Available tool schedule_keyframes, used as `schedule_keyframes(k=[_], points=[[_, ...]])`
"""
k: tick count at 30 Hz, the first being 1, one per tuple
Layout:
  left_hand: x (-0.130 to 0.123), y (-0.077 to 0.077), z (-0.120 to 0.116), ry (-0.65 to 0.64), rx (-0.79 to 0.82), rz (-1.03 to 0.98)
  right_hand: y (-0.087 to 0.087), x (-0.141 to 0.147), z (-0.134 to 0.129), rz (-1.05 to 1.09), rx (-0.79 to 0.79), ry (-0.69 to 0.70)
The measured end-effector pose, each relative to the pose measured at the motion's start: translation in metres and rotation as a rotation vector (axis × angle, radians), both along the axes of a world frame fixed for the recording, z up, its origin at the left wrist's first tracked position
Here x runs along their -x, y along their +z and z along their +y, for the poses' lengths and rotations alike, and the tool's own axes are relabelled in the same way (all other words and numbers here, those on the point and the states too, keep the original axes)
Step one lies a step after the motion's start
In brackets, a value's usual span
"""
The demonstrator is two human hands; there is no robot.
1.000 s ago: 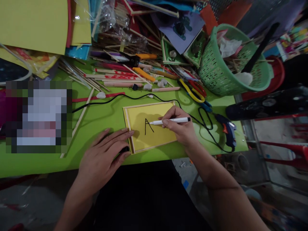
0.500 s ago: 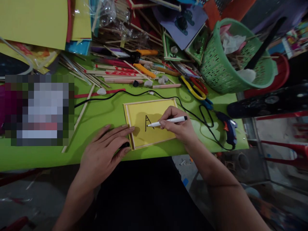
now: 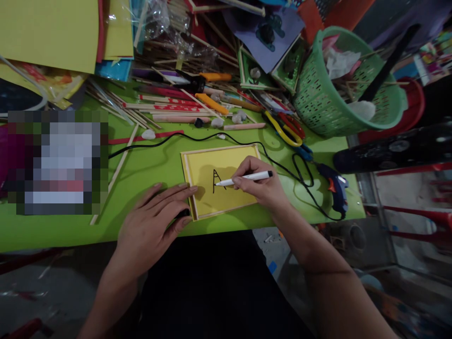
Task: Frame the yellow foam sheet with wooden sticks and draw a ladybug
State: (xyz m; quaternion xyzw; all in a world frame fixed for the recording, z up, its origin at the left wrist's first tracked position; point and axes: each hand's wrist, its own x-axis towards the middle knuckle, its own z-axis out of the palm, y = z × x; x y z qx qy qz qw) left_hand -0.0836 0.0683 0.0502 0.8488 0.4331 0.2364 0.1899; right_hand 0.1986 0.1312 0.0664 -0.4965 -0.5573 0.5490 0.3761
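My right hand [image 3: 259,181] grips a white marker [image 3: 247,178] with a black end, its tip touching the yellow card [image 3: 205,205]. A black letter A [image 3: 216,180] is drawn there, and thin wooden sticks border the card. At the card's left edge rests my left hand [image 3: 157,212], its longer fingers stretched over the border. Between that thumb and forefinger shows a small black piece [image 3: 182,213] that looks like the marker's cap; most of it is hidden.
Behind the card, a black cord [image 3: 233,139] runs to a blue glue gun [image 3: 335,188] on the right. Yellow-handled scissors [image 3: 282,129], loose sticks and cutters lie farther back. A green basket [image 3: 325,94] stands at the back right. A blurred-out patch [image 3: 63,162] covers the left.
The marker and my right hand have shifted very slightly left. My left hand, the card and the letter look the same.
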Motion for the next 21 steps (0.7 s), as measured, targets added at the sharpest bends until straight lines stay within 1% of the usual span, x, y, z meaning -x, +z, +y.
schedule_keyframes(k=[14,21], points=[[0.0009,-0.0026,-0.0006,0.0,-0.005,-0.006,0.0023,-0.0003,0.0,-0.046,0.032,0.007],[0.0007,-0.0021,0.0,-0.001,-0.026,-0.002,0.0023,-0.0011,0.0001,-0.053,0.014,0.005]])
